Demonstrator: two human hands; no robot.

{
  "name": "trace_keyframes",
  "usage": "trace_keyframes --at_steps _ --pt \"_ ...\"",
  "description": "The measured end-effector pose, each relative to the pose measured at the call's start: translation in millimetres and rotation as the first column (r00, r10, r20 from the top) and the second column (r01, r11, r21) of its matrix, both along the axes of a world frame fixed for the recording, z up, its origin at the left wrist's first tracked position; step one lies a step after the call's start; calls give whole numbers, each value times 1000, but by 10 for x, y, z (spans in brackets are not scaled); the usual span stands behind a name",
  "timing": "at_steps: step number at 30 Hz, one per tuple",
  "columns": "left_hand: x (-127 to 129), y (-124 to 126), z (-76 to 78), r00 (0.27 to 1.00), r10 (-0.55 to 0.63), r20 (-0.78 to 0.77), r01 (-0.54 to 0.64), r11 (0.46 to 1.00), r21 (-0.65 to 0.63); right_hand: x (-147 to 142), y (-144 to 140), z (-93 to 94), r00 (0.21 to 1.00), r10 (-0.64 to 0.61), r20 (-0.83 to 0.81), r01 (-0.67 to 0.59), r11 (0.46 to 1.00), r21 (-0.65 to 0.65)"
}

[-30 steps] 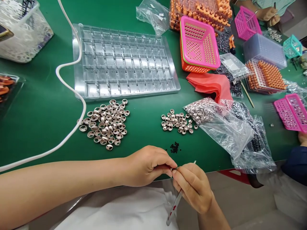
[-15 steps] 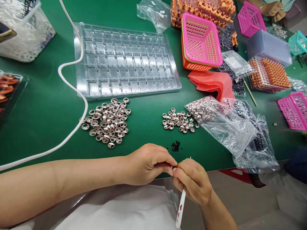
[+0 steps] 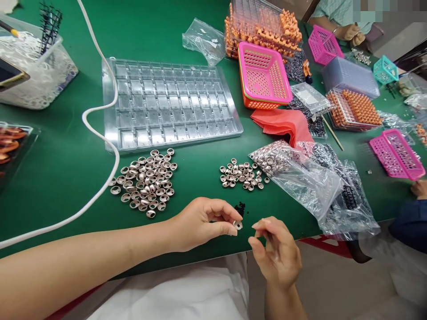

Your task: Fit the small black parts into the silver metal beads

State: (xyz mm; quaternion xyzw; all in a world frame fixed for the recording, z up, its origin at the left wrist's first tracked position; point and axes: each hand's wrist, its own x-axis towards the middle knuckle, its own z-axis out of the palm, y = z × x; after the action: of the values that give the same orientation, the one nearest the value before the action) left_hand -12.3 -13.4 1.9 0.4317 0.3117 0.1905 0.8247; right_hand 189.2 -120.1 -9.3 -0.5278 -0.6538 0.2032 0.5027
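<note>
My left hand (image 3: pixel 203 222) pinches a small silver metal cap (image 3: pixel 238 225) between thumb and forefinger, just over the near edge of the green table (image 3: pixel 66 164). A little to its right, my right hand (image 3: pixel 276 253) hovers off the table edge with thumb and fingers apart; no tool shows in it. A tiny heap of black bits (image 3: pixel 239 208) lies right behind the cap. Further back are a large pile of the same caps (image 3: pixel 147 182) and a smaller pile (image 3: pixel 242 174).
A clear compartment tray (image 3: pixel 170 104) lies behind the piles, a white cable (image 3: pixel 100 133) curves at left, and plastic bags of parts (image 3: pixel 300 178) sit at right. Pink baskets (image 3: pixel 263 78), a red cloth (image 3: pixel 283 122) and orange parts racks (image 3: pixel 353 109) stand beyond. Other people's hands (image 3: pixel 350 33) work at far right.
My hands were pressed together on the cap with a white-handled tool in the right one. They have come apart; the cap stays in my left hand and the tool is out of sight.
</note>
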Motion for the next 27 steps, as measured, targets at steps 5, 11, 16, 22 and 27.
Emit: trace_keyframes --at_steps 5,11,16,22,27 --pt "2 6 -29 1000 0 -7 1 997 79 2 -70 -15 985 -160 -58 154 983 -96" --pt "-2 -1 4 999 -15 -39 22 979 204 -13 -54 -53 962 -200 -186 191 979 -67" --pt "-39 8 -42 981 58 -183 77 754 652 29 -24 -4 910 -201 -362 161 977 -136" --pt "-69 40 -136 890 188 -415 306 428 851 106 18 -82 869 -138 -475 84 988 -133" --pt "-67 42 -114 851 165 -498 405 395 824 2 49 -121 849 -129 -513 69 989 -133"
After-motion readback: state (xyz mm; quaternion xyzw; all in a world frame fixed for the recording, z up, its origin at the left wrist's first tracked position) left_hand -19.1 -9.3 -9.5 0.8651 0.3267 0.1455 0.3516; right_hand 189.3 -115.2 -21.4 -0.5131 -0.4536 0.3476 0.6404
